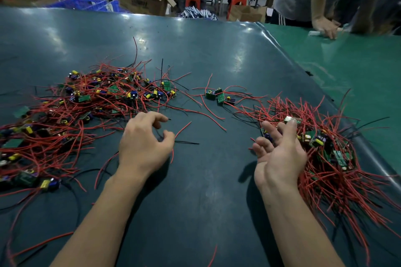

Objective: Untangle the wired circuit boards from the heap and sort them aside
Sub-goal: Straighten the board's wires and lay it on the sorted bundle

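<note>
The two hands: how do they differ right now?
The left hand is palm down over bare table, fingers curled, gripping nothing visible; the right hand is turned sideways, fingers spread loosely. The left is clear of the big heap; the right rests against the sorted pile. Both are bare.

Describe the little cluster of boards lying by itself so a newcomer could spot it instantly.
On the dark green table, a big tangled heap spreads left and a second pile lies right. In the gap between them, beyond both hands, sits the small cluster of circuit boards. Only it stands apart, a few green boards with red wires.
</note>
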`<state>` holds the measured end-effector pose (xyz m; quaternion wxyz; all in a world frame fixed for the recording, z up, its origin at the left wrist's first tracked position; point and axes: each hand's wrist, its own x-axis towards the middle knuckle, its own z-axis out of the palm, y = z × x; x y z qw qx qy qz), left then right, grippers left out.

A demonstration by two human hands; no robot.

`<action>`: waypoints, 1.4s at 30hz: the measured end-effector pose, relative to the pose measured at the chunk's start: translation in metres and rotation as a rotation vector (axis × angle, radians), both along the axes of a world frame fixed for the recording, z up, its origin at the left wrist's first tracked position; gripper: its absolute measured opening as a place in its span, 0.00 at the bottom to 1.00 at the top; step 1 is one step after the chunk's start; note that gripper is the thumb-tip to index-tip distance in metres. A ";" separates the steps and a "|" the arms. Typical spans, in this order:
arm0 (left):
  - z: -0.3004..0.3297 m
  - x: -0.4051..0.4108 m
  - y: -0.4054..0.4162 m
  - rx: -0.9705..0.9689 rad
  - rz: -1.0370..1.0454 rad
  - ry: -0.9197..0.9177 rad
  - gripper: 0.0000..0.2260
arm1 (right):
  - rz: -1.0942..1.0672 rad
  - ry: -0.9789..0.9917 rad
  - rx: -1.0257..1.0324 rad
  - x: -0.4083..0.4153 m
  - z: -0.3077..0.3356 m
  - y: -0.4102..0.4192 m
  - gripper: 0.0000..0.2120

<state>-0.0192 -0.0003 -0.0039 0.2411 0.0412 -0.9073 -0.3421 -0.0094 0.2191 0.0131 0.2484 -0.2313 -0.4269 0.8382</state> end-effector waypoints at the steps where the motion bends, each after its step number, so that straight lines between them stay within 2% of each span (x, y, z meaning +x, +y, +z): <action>1: 0.000 -0.001 -0.004 -0.065 -0.007 -0.082 0.10 | 0.018 -0.016 0.006 0.000 0.000 0.000 0.13; 4: 0.001 -0.002 -0.011 -0.186 -0.102 -0.266 0.13 | 0.130 -0.064 0.039 0.002 -0.001 -0.002 0.15; 6: -0.001 -0.004 -0.013 -0.161 -0.147 -0.260 0.16 | 0.218 -0.081 0.052 0.003 -0.002 -0.007 0.18; 8: -0.001 -0.005 -0.014 -0.073 -0.165 -0.169 0.16 | 0.274 -0.100 0.080 0.005 -0.003 -0.011 0.19; 13: 0.003 -0.002 -0.008 0.128 -0.174 0.207 0.14 | 0.418 -0.135 0.160 0.006 -0.004 -0.017 0.17; 17: 0.009 0.004 0.006 0.114 -0.327 0.393 0.12 | 0.683 -0.130 0.324 0.010 -0.007 -0.029 0.13; 20: 0.009 0.010 0.015 0.068 -0.468 0.464 0.10 | 0.871 -0.043 0.213 0.014 -0.007 -0.038 0.16; 24: 0.007 0.013 0.032 -0.009 -0.604 0.486 0.09 | 0.834 0.041 0.177 0.014 -0.008 -0.034 0.06; 27: 0.005 0.014 0.036 0.015 -0.497 0.559 0.04 | 0.703 0.029 0.193 0.010 -0.008 -0.028 0.03; 29: 0.002 0.016 0.038 0.035 -0.434 0.586 0.10 | 0.638 0.030 0.268 0.009 -0.008 -0.026 0.04; 31: -0.001 0.018 0.042 0.093 -0.428 0.470 0.15 | 0.608 0.046 0.327 0.010 -0.009 -0.026 0.05; 35: -0.004 0.018 0.052 0.382 -0.407 0.026 0.18 | 0.632 0.064 0.350 0.013 -0.009 -0.028 0.05; 38: -0.004 0.015 0.051 0.522 -0.461 -0.067 0.18 | 0.647 0.067 0.379 0.013 -0.007 -0.025 0.06; 42: 0.002 0.013 0.046 0.783 -0.588 -0.211 0.13 | 0.676 0.058 0.371 0.012 -0.005 -0.022 0.04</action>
